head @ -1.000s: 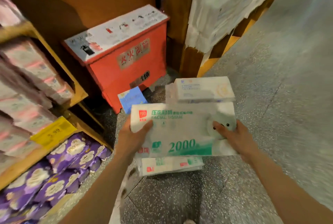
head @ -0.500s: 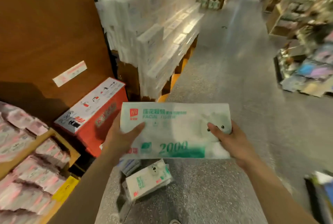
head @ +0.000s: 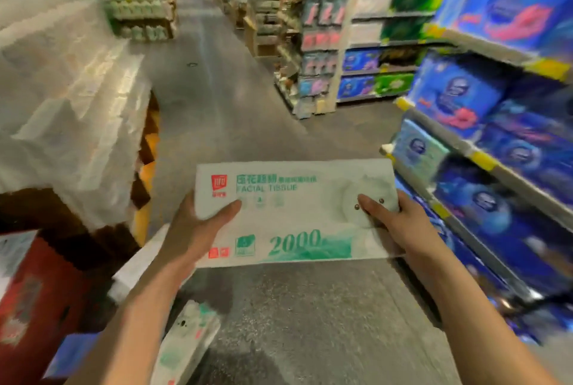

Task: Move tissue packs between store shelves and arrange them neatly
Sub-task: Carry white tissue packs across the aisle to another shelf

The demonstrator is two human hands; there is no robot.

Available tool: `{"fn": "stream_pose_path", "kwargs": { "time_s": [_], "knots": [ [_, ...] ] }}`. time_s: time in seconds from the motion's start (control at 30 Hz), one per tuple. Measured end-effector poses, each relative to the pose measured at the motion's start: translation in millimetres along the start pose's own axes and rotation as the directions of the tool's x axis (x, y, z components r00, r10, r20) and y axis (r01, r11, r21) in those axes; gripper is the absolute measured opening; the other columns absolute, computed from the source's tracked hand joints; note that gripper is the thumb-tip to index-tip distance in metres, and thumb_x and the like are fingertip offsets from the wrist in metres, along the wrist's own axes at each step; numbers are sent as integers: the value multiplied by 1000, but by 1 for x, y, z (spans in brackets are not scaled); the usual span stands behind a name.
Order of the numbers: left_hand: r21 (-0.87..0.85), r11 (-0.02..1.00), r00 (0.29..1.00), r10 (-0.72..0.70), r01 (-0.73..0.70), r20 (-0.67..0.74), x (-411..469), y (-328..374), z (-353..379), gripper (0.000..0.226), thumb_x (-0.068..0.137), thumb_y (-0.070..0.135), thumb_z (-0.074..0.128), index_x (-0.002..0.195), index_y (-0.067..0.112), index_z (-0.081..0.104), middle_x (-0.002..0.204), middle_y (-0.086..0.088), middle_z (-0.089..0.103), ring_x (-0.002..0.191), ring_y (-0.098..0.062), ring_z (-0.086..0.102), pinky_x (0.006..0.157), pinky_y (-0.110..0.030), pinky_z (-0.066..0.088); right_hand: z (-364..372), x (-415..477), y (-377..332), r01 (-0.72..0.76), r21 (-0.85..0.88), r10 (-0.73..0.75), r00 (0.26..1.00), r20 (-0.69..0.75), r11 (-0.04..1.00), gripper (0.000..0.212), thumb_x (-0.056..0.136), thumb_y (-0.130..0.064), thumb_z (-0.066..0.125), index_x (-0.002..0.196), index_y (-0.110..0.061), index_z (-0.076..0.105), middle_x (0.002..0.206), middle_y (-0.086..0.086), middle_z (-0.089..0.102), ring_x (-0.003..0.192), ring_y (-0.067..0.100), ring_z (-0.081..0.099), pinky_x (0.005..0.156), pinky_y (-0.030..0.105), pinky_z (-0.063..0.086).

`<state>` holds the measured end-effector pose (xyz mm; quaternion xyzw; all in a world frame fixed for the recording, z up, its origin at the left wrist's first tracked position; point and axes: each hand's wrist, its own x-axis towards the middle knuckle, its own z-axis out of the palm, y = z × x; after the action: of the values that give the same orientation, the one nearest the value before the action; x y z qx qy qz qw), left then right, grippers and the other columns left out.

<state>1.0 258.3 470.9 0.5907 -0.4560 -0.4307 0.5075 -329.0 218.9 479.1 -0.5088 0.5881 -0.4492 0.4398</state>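
A flat white and green tissue pack [head: 294,214] printed "FACIAL TISSUE" and "2000" is held level in front of me over the aisle floor. My left hand [head: 195,229] grips its left end, thumb on top. My right hand [head: 393,223] grips its right end, thumb lying across the printed face. Below, another white and green tissue pack [head: 186,344] lies on the floor by my left forearm, and a white pack [head: 139,263] sits behind it.
A shelf of blue tissue packs [head: 496,149] runs along the right. A plastic-wrapped white stack [head: 65,87] stands at the left, with a red box [head: 34,288] below it. The grey aisle floor [head: 217,99] stretches ahead between further shelves.
The view has swung up and to the right, from the red box and left shelves to the aisle and the blue shelf. Both hands keep their hold on the pack.
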Motion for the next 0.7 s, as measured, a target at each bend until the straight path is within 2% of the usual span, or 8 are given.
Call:
{"fn": "stream_pose_path", "kwargs": {
  "time_s": [0.1,0.17,0.23,0.3,0.37,0.43,0.53,0.7],
  "knots": [
    [15,1000,986,2,-4,164,-8,13,77,21,89,21,75,107,30,70,98,10,78,88,-15,76,68,-34,62,-76,-39,15,-40,24,44,987,-156,999,17,85,-28,80,98,-17,74,90,-5,80,74,7,75,58,17,55],
    [12,1000,961,-18,15,275,-17,20,130,24,88,20,76,110,26,70,102,5,78,92,-20,76,77,-43,62,-129,-69,24,-55,53,66,965,-254,997,10,87,-23,79,92,-18,73,86,-5,79,67,3,73,55,16,53],
    [17,1000,929,-20,15,371,-29,26,186,23,87,19,77,109,24,71,104,3,78,93,-21,75,81,-48,61,-183,-101,36,-72,29,78,933,-353,997,18,84,-30,81,96,-19,73,89,-4,79,73,7,75,63,22,57],
    [12,1000,881,1,-8,473,-49,32,248,22,88,17,75,109,24,71,102,3,78,91,-20,76,76,-44,62,-238,-136,52,-100,23,100,893,-439,995,24,83,-35,81,99,-18,74,92,-5,80,79,10,75,69,28,58],
    [-5,1000,832,14,-13,555,-73,37,310,27,88,19,76,113,22,69,103,3,78,90,-20,76,70,-39,63,-292,-173,66,-107,29,107,846,-523,994,13,85,-30,80,92,-20,75,86,-8,79,73,4,73,64,21,57],
    [-16,1000,778,30,-26,627,-103,40,372,31,88,20,77,117,20,67,106,3,77,93,-20,75,74,-43,63,-345,-210,79,-119,31,113,791,-601,992,11,86,-28,80,90,-21,73,82,-10,78,68,1,71,60,19,54],
    [-32,999,711,46,-32,702,-148,43,464,31,88,21,77,118,23,68,110,2,76,98,-21,74,83,-49,60,-426,-258,92,-138,-6,98,731,-675,990,9,88,-29,78,89,-20,74,80,-11,78,69,2,71,63,22,56],
    [-49,999,603,50,-18,796,-214,61,605,37,83,25,81,115,23,64,106,2,76,95,-20,74,79,-47,62,-541,-322,102,-181,-53,85,677,-731,982,8,92,-25,73,98,-21,77,91,-7,80,83,10,76,68,20,59]
  ]
}}
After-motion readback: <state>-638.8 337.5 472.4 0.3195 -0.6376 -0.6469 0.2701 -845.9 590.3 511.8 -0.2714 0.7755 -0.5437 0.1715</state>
